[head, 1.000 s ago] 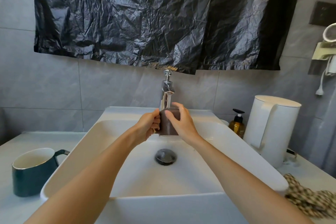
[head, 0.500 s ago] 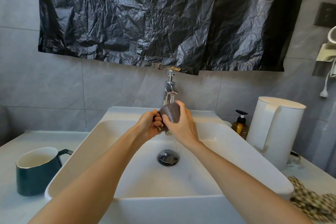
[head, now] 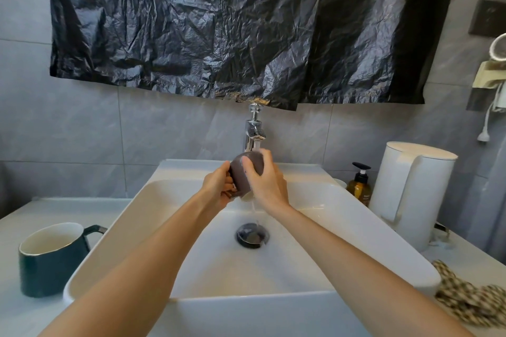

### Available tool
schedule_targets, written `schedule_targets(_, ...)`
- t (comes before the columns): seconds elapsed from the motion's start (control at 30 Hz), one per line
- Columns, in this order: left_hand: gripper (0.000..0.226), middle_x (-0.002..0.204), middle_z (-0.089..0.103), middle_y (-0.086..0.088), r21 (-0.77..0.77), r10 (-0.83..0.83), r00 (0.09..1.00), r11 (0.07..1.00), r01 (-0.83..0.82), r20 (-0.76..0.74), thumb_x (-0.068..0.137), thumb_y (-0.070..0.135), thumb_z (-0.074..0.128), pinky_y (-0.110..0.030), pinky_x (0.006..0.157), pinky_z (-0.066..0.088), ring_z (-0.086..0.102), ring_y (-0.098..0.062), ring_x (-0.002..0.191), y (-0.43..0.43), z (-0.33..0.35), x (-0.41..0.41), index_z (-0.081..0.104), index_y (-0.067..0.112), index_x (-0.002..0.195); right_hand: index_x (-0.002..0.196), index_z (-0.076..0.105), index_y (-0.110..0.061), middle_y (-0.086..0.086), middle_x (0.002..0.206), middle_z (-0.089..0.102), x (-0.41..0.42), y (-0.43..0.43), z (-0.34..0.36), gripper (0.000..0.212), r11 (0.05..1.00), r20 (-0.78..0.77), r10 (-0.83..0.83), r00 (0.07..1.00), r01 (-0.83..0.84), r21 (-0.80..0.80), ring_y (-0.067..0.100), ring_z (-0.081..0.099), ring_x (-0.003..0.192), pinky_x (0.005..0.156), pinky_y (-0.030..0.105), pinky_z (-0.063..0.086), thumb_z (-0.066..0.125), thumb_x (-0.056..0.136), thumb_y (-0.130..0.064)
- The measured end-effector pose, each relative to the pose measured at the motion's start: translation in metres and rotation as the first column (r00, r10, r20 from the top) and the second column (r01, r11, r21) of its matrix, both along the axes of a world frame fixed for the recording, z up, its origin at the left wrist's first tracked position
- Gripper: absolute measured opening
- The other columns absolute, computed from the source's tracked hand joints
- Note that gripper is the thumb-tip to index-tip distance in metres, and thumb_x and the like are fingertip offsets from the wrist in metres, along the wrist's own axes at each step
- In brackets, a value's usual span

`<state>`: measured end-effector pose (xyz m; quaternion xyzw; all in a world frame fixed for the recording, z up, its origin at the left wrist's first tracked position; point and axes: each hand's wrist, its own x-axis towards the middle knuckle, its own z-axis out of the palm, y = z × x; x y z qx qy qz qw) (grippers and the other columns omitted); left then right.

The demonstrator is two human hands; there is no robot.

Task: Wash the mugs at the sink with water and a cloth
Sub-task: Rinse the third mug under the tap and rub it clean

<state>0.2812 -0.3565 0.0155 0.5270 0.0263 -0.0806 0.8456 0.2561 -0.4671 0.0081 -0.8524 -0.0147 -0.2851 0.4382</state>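
The matte grey-brown ceramic mug (head: 247, 172) is now tipped base-up under the chrome tap (head: 253, 131), vs upright 1 s ago; water (head: 253, 208) is shed off it twd the black round drain (head: 253, 235), so outside rinsing is judged underway. Handle side is gripped by the curled L hand (head: 219, 189); body is wrapped by the R hand (head: 269, 186). Walls of the white rectangular basin (head: 246, 298) are well apart from the hands; spout sits just above. The dark green mug (head: 52, 260) is left on the counter (head: 68, 208), L of basin; the checked cloth (head: 471, 301) lies R, untouched.
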Motion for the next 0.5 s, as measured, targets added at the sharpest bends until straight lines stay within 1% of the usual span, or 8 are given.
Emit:
schedule_targets(0.07,0.047,0.037,0.024,0.004,0.031,-0.018,1.000,0.999,0.018,0.000,0.102,0.028,0.044,-0.028,0.062,0.041,0.022,-0.009,0.029,-0.001,-0.001,0.001,0.036,0.017,0.056,0.110,0.048,-0.039,-0.004,0.113,0.059,0.006,-0.008,0.010,0.039,0.974,-0.134,0.058,0.989,-0.026,0.224,0.022,0.056,0.106,0.091,0.037,0.046,0.035,0.089,-0.070)
schedule_targets(0.13,0.046,0.039,0.026,0.003,0.059,-0.030,1.000,0.998,0.030,-0.002,0.102,0.028,0.044,-0.029,0.063,0.044,0.024,-0.010,0.031,-0.002,-0.004,0.000,0.038,0.016,0.057,0.110,0.047,-0.036,-0.005,0.115,0.057,0.010,-0.016,0.007,0.041,0.889,-0.212,0.201,0.956,-0.088,0.449,0.017,0.053,0.106,0.096,0.035,0.042,0.031,0.092,-0.068)
schedule_targets(0.2,0.047,0.039,0.027,0.003,0.063,-0.032,0.999,0.998,0.032,-0.006,0.102,0.028,0.044,-0.028,0.059,0.046,0.025,-0.009,0.030,-0.001,-0.005,0.001,0.039,0.015,0.057,0.118,0.044,-0.035,-0.008,0.119,0.053,0.008,-0.019,-0.002,0.039,0.883,-0.182,0.272,0.945,-0.170,0.437,0.013,0.050,0.108,0.096,0.031,0.041,0.038,0.093,-0.064)
schedule_targets(0.27,0.048,0.038,0.025,0.003,0.025,-0.043,0.999,0.999,0.043,-0.016,0.102,0.028,0.043,-0.028,0.060,0.047,0.023,-0.010,0.030,0.002,-0.004,0.002,0.035,0.016,0.056,0.132,0.039,-0.036,-0.009,0.124,0.053,0.009,-0.020,-0.007,0.055,0.935,-0.119,0.248,0.961,-0.205,0.291,0.012,0.051,0.111,0.095,0.029,0.043,0.057,0.086,-0.060)
schedule_targets(0.3,0.048,0.038,0.024,0.003,0.019,-0.051,0.999,0.999,0.051,-0.015,0.102,0.028,0.043,-0.030,0.064,0.048,0.022,-0.010,0.030,0.004,-0.003,0.003,0.033,0.017,0.056,0.135,0.037,-0.035,-0.010,0.124,0.054,0.009,-0.020,-0.006,0.065,0.939,-0.093,0.241,0.966,-0.208,0.274,0.012,0.052,0.112,0.093,0.028,0.045,0.065,0.081,-0.058)
schedule_targets(0.37,0.047,0.040,0.024,0.003,0.036,-0.081,0.997,0.996,0.081,-0.014,0.102,0.029,0.044,-0.030,0.064,0.049,0.021,-0.011,0.032,0.007,-0.004,0.005,0.033,0.018,0.057,0.133,0.043,-0.034,-0.008,0.123,0.058,0.008,-0.020,0.001,0.074,0.871,-0.171,0.312,0.934,-0.210,0.443,0.016,0.057,0.111,0.088,0.035,0.050,0.071,0.071,-0.063)
schedule_targets(0.43,0.045,0.043,0.026,0.002,0.075,-0.101,0.995,0.992,0.103,-0.020,0.102,0.030,0.045,-0.028,0.059,0.048,0.022,-0.011,0.037,0.008,-0.006,0.004,0.036,0.018,0.059,0.125,0.049,-0.035,0.001,0.117,0.064,0.010,-0.023,0.002,0.078,0.738,-0.290,0.451,0.844,-0.171,0.653,0.024,0.065,0.103,0.083,0.047,0.056,0.073,0.061,-0.071)
schedule_targets(0.5,0.044,0.045,0.027,0.002,0.097,-0.107,0.994,0.989,0.108,-0.009,0.101,0.031,0.045,-0.025,0.052,0.050,0.024,-0.011,0.039,0.006,-0.006,0.004,0.041,0.017,0.060,0.122,0.052,-0.034,0.008,0.114,0.067,0.012,-0.025,0.001,0.079,0.680,-0.295,0.514,0.806,-0.172,0.713,0.030,0.067,0.099,0.078,0.052,0.056,0.076,0.057,-0.071)
